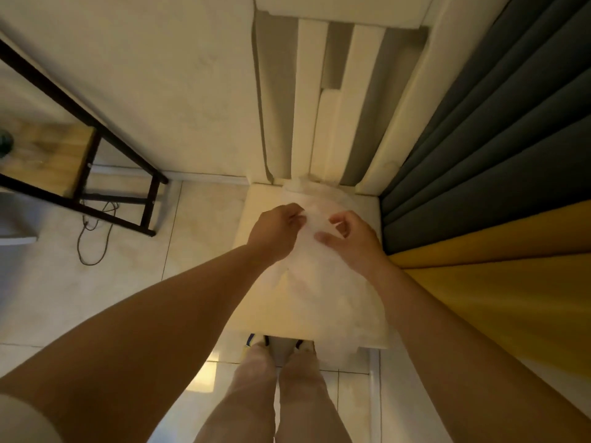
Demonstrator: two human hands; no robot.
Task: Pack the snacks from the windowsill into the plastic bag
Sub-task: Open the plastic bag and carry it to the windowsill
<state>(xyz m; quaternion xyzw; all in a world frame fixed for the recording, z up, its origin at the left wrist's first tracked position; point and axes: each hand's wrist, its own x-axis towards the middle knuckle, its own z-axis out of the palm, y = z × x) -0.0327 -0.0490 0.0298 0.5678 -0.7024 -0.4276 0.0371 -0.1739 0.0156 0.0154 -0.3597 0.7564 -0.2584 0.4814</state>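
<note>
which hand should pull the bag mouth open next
Probably the right hand: its fingers are looser, thumb already spread on the bag, so it could draw one layer aside. The left hand pinches the film tight and looks better placed to anchor.

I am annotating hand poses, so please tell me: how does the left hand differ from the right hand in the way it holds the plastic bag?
The left hand pinches the plastic bag with fingers bunched tight; the right hand has its thumb stretched across the film and its fingers curled more loosely. The left hand grips the bag's left edge, the right hand its right side. Both hold the bag near its top.
</note>
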